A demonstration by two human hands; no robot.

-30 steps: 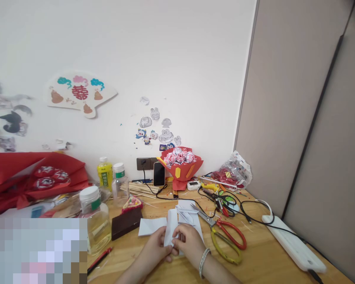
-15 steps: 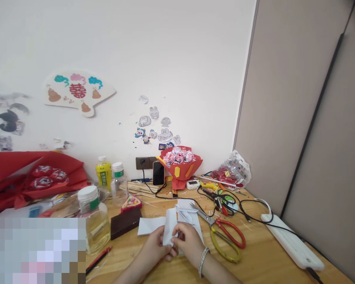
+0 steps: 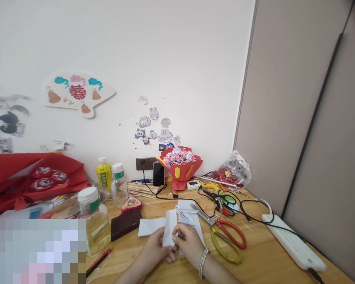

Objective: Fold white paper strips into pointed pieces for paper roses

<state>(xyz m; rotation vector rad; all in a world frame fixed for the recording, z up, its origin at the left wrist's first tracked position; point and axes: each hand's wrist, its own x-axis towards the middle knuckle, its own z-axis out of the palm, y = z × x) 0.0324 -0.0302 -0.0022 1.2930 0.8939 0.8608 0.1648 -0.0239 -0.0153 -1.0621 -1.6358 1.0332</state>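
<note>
A narrow folded piece of white paper (image 3: pixel 170 223) stands tilted between my two hands. My left hand (image 3: pixel 159 245) is closed on its lower left side, the thumb lying across the front. At the paper's right edge my right hand (image 3: pixel 189 241), with a silver bangle on the wrist, pinches it between thumb and fingers. Another white sheet (image 3: pixel 150 227) lies flat to the left. Behind and right of my hands are more white paper pieces (image 3: pixel 187 209), partly hidden. Large scissors (image 3: pixel 215 225) with one red and one yellow handle lie open beside my right hand.
A dark brown block (image 3: pixel 126 224), a jar of yellowish liquid (image 3: pixel 97 227) and a red pen (image 3: pixel 99 261) lie left. Farther back are a phone (image 3: pixel 158 173), a red-wrapped bouquet (image 3: pixel 180 167) and small scissors (image 3: pixel 225 201). A white power strip (image 3: pixel 294 241) and cables occupy the right.
Almost nothing differs. Both hands keep the same hold on the folded paper, and the whole view has shifted very slightly.
</note>
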